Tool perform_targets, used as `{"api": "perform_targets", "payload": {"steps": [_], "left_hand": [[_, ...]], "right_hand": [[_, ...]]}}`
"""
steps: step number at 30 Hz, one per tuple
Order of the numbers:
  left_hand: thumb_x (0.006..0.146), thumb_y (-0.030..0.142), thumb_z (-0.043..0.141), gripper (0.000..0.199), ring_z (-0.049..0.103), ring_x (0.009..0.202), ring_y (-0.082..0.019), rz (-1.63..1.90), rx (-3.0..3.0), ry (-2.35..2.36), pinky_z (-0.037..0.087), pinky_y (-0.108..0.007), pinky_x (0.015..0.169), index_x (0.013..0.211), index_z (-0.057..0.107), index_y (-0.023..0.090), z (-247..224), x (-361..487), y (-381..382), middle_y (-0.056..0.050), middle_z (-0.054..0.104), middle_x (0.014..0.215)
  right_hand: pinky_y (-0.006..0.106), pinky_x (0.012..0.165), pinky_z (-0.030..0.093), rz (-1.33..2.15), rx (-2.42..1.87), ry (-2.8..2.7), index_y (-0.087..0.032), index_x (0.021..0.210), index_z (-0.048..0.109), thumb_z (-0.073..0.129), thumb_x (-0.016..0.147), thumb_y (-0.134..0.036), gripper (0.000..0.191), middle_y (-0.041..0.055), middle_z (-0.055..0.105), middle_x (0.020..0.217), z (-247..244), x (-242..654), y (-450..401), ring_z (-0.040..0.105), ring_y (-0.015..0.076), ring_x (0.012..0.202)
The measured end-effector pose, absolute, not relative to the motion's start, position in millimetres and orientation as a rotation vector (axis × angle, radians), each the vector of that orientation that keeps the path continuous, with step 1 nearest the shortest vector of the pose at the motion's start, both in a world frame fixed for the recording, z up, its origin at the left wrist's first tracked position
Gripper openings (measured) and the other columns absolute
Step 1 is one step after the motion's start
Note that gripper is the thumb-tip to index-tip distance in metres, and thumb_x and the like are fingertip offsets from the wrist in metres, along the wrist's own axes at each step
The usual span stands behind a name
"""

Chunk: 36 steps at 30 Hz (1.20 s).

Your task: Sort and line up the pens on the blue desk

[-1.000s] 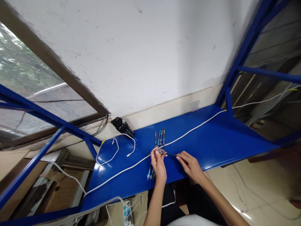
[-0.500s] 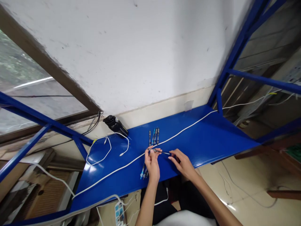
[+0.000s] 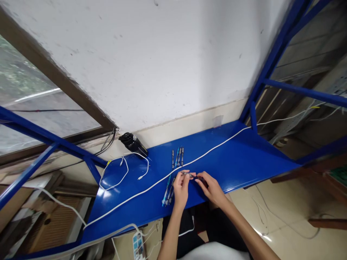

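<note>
A slim dark pen (image 3: pixel 187 174) lies across my fingers above the blue table. My left hand (image 3: pixel 181 189) is closed on its left part, fingertips pinching. My right hand (image 3: pixel 211 187) grips the pen's right end between thumb and fingers, which hide that end. Left of my left hand lie several pens, among them a blue pen (image 3: pixel 166 191) and dark ones partly covered by the hand. Beyond the white cable is a row of several pen parts, including a grey one (image 3: pixel 172 159) and a blue one (image 3: pixel 177 157).
A long white cable (image 3: pixel 217 146) runs diagonally across the blue table (image 3: pixel 244 162). At the back left stands a black bottle (image 3: pixel 133 144), with a looped white charging cable (image 3: pixel 127 172) near it. A power strip (image 3: pixel 137 243) is below the front edge. Blue frame bars rise at both sides.
My left hand has shifted right, closer to my right hand. The exposed thin length between the hands has shortened, and more of the pens on the left shows.
</note>
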<state>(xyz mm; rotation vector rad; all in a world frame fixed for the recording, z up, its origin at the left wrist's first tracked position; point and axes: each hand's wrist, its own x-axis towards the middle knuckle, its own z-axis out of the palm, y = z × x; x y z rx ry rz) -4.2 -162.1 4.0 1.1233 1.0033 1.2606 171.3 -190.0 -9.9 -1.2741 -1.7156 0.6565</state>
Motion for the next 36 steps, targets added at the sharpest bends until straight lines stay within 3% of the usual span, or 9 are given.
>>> {"api": "perform_targets", "payload": {"steps": [4,7,14,19,23,29,33,36], "left_hand": [[0.098,0.044,0.076,0.029,0.078,0.109,-0.028,1.159,1.214,0.976,0.059,-0.04,0.101,0.109,0.076,0.017,7.8,-1.9,-161.0,-0.013,0.082,0.111],[0.094,0.041,0.08,0.026,0.077,0.1,-0.025,1.151,1.249,0.984,0.059,-0.037,0.095,0.104,0.079,0.017,7.6,-1.5,-159.6,-0.011,0.081,0.106],[0.091,0.034,0.083,0.02,0.074,0.097,-0.023,1.178,1.252,0.969,0.058,-0.033,0.091,0.1,0.08,0.017,3.6,-3.2,-157.9,-0.008,0.077,0.103],[0.093,0.034,0.081,0.019,0.073,0.097,-0.022,1.18,1.231,0.98,0.058,-0.033,0.091,0.1,0.079,0.017,5.1,-3.3,-158.1,-0.009,0.077,0.104],[0.094,0.034,0.08,0.018,0.073,0.094,-0.022,1.176,1.223,0.979,0.057,-0.033,0.091,0.1,0.079,0.017,7.1,-3.9,-158.5,-0.008,0.077,0.102],[0.094,0.034,0.079,0.018,0.074,0.098,-0.023,1.182,1.218,0.967,0.057,-0.035,0.095,0.101,0.079,0.017,7.7,-4.1,-158.2,-0.009,0.078,0.103],[0.094,0.035,0.079,0.019,0.074,0.098,-0.023,1.179,1.203,0.963,0.057,-0.035,0.094,0.101,0.078,0.017,9.2,-4.5,-157.6,-0.009,0.078,0.103],[0.094,0.035,0.079,0.019,0.074,0.099,-0.023,1.177,1.219,0.954,0.057,-0.035,0.094,0.102,0.079,0.017,9.8,-4.7,-157.4,-0.009,0.078,0.105]], "right_hand": [[0.032,0.076,0.051,0.705,-1.287,-1.646,-0.027,0.113,0.057,0.056,0.109,-0.036,0.01,0.0036,0.069,0.099,-17.5,172.1,-190.3,0.065,0.0198,0.08],[0.033,0.073,0.049,0.7,-1.275,-1.646,-0.026,0.111,0.057,0.055,0.109,-0.034,0.008,0.0033,0.067,0.097,-17.8,172.8,-191.0,0.061,0.0189,0.075],[0.037,0.091,0.051,0.716,-1.198,-1.759,-0.027,0.12,0.064,0.049,0.113,-0.031,0.017,0.008,0.068,0.108,-8.0,173.0,-191.6,0.066,0.024,0.1],[0.035,0.08,0.052,0.7,-1.242,-1.706,-0.027,0.117,0.061,0.057,0.11,-0.035,0.012,0.0053,0.067,0.1,-13.8,174.5,-189.9,0.065,0.0219,0.085],[0.036,0.089,0.052,0.737,-1.188,-1.772,-0.027,0.121,0.064,0.045,0.114,-0.031,0.021,0.0065,0.068,0.106,-12.9,175.5,-189.1,0.067,0.0221,0.096],[0.035,0.084,0.056,0.691,-1.218,-1.74,-0.026,0.118,0.064,0.052,0.111,-0.036,0.017,0.0071,0.07,0.104,-10.0,174.7,-188.1,0.069,0.0228,0.09],[0.038,0.092,0.057,0.708,-1.216,-1.775,-0.027,0.129,0.065,0.048,0.113,-0.036,0.025,0.0096,0.073,0.112,-10.7,175.0,-188.3,0.071,0.0251,0.102],[0.037,0.091,0.058,0.725,-1.246,-1.737,-0.026,0.129,0.062,0.053,0.111,-0.039,0.024,0.009,0.073,0.11,-10.4,175.1,-189.2,0.072,0.0246,0.1]]}}
